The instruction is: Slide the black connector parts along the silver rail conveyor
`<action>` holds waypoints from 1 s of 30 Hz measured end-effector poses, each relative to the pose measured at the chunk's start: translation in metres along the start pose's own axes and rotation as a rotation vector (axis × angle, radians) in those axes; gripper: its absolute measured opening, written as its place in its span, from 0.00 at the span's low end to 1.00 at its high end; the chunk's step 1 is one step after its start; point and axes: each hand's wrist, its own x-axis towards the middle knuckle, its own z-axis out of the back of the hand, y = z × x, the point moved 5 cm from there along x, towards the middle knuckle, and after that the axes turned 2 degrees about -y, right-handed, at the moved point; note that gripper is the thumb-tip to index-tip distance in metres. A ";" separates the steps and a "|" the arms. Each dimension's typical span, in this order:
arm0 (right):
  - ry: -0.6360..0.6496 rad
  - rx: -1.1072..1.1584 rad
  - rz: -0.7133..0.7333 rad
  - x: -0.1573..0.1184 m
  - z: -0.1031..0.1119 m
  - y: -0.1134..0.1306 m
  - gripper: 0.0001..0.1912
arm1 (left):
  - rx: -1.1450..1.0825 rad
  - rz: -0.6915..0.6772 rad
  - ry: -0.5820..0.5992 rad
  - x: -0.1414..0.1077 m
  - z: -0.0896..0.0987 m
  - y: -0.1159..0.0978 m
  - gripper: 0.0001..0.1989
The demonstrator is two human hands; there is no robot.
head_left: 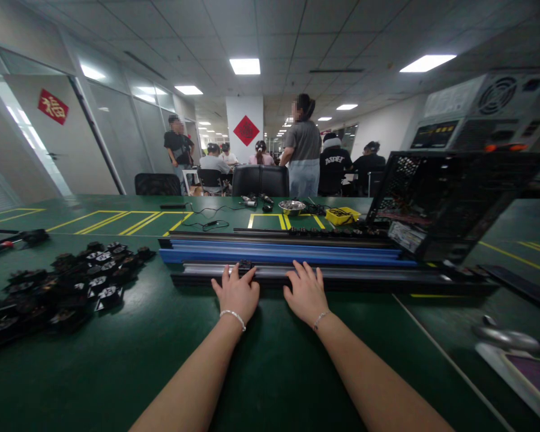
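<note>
My left hand (pixel 237 294) lies with its fingers spread on the near edge of a long black and silver rail (pixel 378 279). Just beyond its fingertips sits a small black part (pixel 246 264) on the rail. My right hand (pixel 306 295) rests a little to the right on the same rail, its fingers apart as well. Neither hand is wrapped round anything. Behind this rail runs a long blue rail (pixel 198 252), parallel to it. A bracelet shows on each wrist.
Many small black parts (pixel 103 282) are heaped at the left. An opened computer case (pixel 450 210) stands at the right, beside a mouse (pixel 506 336). Farther back are a metal bowl (pixel 291 207), a yellow tray (pixel 342 216) and cables. Several people are in the background.
</note>
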 end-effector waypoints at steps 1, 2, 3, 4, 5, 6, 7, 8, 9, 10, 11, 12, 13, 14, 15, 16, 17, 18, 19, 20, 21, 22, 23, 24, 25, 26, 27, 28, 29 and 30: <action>0.001 0.000 -0.001 0.000 0.000 0.000 0.15 | -0.003 -0.001 0.001 0.000 0.000 0.000 0.20; 0.003 0.002 0.000 0.000 0.000 0.000 0.15 | -0.006 -0.002 0.001 -0.001 -0.001 -0.001 0.21; 0.004 0.003 -0.001 0.000 -0.001 0.000 0.15 | -0.008 -0.005 0.000 -0.001 -0.001 -0.001 0.21; 0.004 0.005 -0.001 0.000 -0.001 0.000 0.15 | -0.009 -0.008 -0.001 -0.001 -0.002 -0.001 0.21; 0.003 0.007 -0.002 0.000 -0.001 0.000 0.15 | -0.008 -0.012 -0.001 -0.002 -0.002 -0.002 0.21; 0.000 0.007 -0.003 0.000 -0.001 0.000 0.15 | -0.006 -0.014 -0.002 -0.002 -0.003 -0.002 0.21; -0.003 0.008 -0.003 0.000 -0.001 0.000 0.15 | -0.003 -0.015 -0.005 -0.002 -0.003 -0.002 0.21; -0.007 0.008 -0.004 0.000 -0.001 0.000 0.15 | -0.001 -0.016 -0.010 -0.001 -0.003 -0.001 0.21; -0.011 0.009 -0.003 0.000 -0.001 0.000 0.15 | 0.001 -0.016 -0.018 -0.001 -0.003 -0.001 0.21; -0.012 0.009 -0.002 0.000 -0.001 0.000 0.15 | 0.001 -0.015 -0.029 0.000 -0.003 0.000 0.20; -0.011 0.009 -0.001 0.000 -0.001 0.000 0.15 | 0.001 -0.013 -0.041 0.000 -0.003 0.001 0.20; -0.008 0.010 -0.001 0.000 -0.001 0.000 0.15 | 0.001 -0.009 -0.050 0.001 -0.003 0.002 0.20; -0.004 0.011 -0.001 0.000 -0.001 0.000 0.15 | 0.002 -0.004 -0.059 0.001 -0.003 0.004 0.20; 0.000 0.011 -0.003 0.000 -0.001 0.000 0.15 | 0.003 0.002 -0.063 0.002 -0.003 0.005 0.19; 0.003 0.011 -0.003 0.000 -0.001 0.000 0.16 | 0.004 0.006 -0.065 0.002 -0.003 0.006 0.19; 0.003 0.012 -0.003 0.000 -0.001 0.000 0.16 | 0.003 0.011 -0.066 0.003 -0.003 0.007 0.19; 0.002 0.012 -0.002 0.000 -0.001 0.000 0.16 | 0.002 0.015 -0.066 0.003 -0.003 0.008 0.19; 0.000 0.013 -0.001 0.000 -0.001 0.000 0.16 | 0.000 0.020 -0.066 0.004 -0.002 0.009 0.19; -0.003 0.014 -0.001 0.000 -0.001 0.000 0.15 | -0.002 0.025 -0.066 0.005 -0.002 0.010 0.19; -0.003 0.014 0.000 0.000 -0.001 0.000 0.15 | -0.004 0.033 -0.066 0.005 -0.001 0.011 0.18; -0.004 0.014 0.001 0.000 -0.001 0.000 0.15 | -0.006 0.043 -0.067 0.006 -0.001 0.012 0.18; -0.004 0.014 0.002 0.000 -0.001 0.000 0.15 | -0.008 0.053 -0.065 0.006 0.000 0.013 0.18; -0.004 0.014 0.003 0.000 -0.002 0.000 0.15 | -0.010 0.062 -0.063 0.007 0.000 0.013 0.18; -0.005 0.014 0.004 0.000 -0.002 0.000 0.15 | -0.013 0.070 -0.062 0.007 0.000 0.014 0.18; -0.007 0.014 0.004 0.000 -0.002 0.000 0.15 | -0.015 0.075 -0.063 0.008 0.000 0.015 0.18; -0.009 0.016 0.003 0.000 -0.002 0.000 0.15 | -0.016 0.078 -0.067 0.008 0.000 0.016 0.18; -0.011 0.017 0.002 0.000 -0.002 -0.001 0.15 | -0.017 0.080 -0.074 0.009 0.000 0.017 0.18; -0.011 0.018 0.001 0.000 -0.002 -0.001 0.15 | -0.017 0.085 -0.081 0.009 0.000 0.018 0.18; -0.013 0.019 0.001 0.000 -0.002 -0.001 0.15 | -0.017 0.091 -0.087 0.009 0.000 0.019 0.18; -0.014 0.019 0.002 0.000 -0.002 -0.001 0.15 | -0.017 0.096 -0.090 0.010 0.000 0.021 0.18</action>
